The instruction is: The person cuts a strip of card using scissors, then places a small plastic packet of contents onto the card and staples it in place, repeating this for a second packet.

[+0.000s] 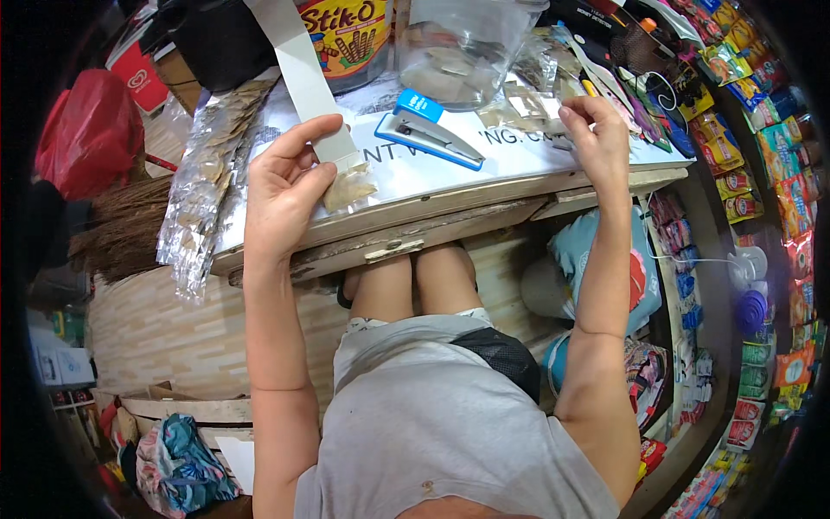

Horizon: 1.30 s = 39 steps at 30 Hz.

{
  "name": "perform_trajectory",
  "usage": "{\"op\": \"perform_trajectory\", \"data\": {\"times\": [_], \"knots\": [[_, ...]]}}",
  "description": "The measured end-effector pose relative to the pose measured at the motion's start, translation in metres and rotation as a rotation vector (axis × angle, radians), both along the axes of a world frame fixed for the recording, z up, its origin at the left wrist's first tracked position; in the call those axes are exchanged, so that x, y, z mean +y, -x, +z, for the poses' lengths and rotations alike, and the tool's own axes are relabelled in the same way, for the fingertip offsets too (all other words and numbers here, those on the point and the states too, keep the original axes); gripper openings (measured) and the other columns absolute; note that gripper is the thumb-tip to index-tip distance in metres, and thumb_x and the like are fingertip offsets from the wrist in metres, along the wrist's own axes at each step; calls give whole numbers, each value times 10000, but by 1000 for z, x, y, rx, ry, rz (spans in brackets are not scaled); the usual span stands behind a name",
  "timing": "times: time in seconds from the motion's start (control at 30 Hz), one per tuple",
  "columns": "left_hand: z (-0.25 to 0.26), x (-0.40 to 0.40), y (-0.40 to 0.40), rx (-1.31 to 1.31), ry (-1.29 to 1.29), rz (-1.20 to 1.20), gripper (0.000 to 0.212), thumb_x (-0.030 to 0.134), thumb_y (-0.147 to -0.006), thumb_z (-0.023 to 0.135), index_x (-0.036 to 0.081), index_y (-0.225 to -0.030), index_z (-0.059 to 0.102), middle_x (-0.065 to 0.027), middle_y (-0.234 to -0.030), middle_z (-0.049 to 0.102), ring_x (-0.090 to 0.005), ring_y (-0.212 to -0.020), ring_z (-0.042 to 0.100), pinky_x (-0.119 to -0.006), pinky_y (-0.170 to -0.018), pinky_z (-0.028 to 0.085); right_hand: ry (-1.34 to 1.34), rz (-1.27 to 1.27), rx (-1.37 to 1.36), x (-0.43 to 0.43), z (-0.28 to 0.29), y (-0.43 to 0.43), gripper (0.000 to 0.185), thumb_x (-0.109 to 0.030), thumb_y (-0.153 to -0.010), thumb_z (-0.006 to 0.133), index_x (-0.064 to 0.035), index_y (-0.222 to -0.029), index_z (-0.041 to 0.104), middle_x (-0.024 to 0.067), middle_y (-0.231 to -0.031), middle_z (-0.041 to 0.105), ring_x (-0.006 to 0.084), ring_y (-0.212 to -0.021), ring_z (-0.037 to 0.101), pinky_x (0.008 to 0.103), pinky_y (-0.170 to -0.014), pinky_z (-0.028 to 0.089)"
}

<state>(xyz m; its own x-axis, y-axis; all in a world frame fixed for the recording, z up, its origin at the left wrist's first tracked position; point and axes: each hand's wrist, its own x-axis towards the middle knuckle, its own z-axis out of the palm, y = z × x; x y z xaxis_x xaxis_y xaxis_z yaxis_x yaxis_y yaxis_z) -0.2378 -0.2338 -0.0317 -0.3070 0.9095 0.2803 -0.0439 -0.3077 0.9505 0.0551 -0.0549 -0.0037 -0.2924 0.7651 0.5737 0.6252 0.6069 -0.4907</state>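
Observation:
My left hand point(288, 175) pinches a long white card strip point(301, 78) between thumb and fingers. At the strip's lower end hangs a small clear plastic packet point(350, 189) with brown, dry-looking contents, close to the table's front edge. My right hand point(600, 133) is over the right side of the table, its thumb and fingertips at a pile of similar small packets point(519, 113). Whether they grip one of these is unclear. Between my hands lies a blue and white stapler point(431, 133), its top arm raised.
Strips of filled packets point(201, 188) hang over the table's left edge, beside a broom point(123, 220). Behind the stapler stand a clear plastic tub point(454, 58) and a Stik-O tub point(350, 45). Scissors and pens lie at the right. Shelves of snack packs point(794, 194) line the right side.

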Motion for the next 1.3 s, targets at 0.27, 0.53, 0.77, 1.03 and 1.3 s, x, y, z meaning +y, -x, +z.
{"op": "perform_trajectory", "data": {"times": [0.27, 0.53, 0.77, 1.03, 1.3], "knots": [[2, -2, -1, 0, 10, 4, 446, -151, -752, 499, -77, -1192, 499, -144, -1149, 566, -146, -1015, 570, -237, -865, 462, -142, -113, -264, 25, -24, 18, 366, -348, -720, 681, 4, -818, 666, 155, -757, 627, 284, -752, 591, 393, -695, 459], [0, -1, 0, 23, -20, -18, 437, -149, -755, 506, -77, -1186, 504, -135, -1145, 572, -141, -1010, 571, -231, -855, 468, 413, 197, 481, 28, -14, 15, 88, -53, -771, 661, 17, -814, 630, 18, -686, 600, 78, -583, 517, 217, -527, 396], [-1, 0, 0, 48, -11, -7, 400, -127, -767, 514, -68, -1162, 532, -94, -1073, 600, -77, -893, 566, -189, -746, 453, 501, 359, 720, 14, -4, 13, 316, 30, -773, 620, 32, -1069, 508, 79, -808, 612, 146, -610, 602, 234, -525, 487], [1, -3, -1, 120, -16, -13, 233, 42, -840, 609, -35, -1060, 613, 6, -812, 591, -35, -706, 484, -173, -615, 397, 699, 752, 894, -75, 10, 66, 593, 84, -725, 611, 11, -1258, 359, 180, -979, 602, 300, -770, 671, 315, -640, 574], [-8, 1, -2, 155, -132, 41, 219, 130, -825, 667, -28, -975, 640, 0, -784, 595, -48, -693, 490, -196, -560, 393, 757, 744, 758, -114, -12, 121, 436, 97, -749, 585, 60, -1157, 433, 146, -978, 579, 168, -683, 628, 259, -599, 546]]}}
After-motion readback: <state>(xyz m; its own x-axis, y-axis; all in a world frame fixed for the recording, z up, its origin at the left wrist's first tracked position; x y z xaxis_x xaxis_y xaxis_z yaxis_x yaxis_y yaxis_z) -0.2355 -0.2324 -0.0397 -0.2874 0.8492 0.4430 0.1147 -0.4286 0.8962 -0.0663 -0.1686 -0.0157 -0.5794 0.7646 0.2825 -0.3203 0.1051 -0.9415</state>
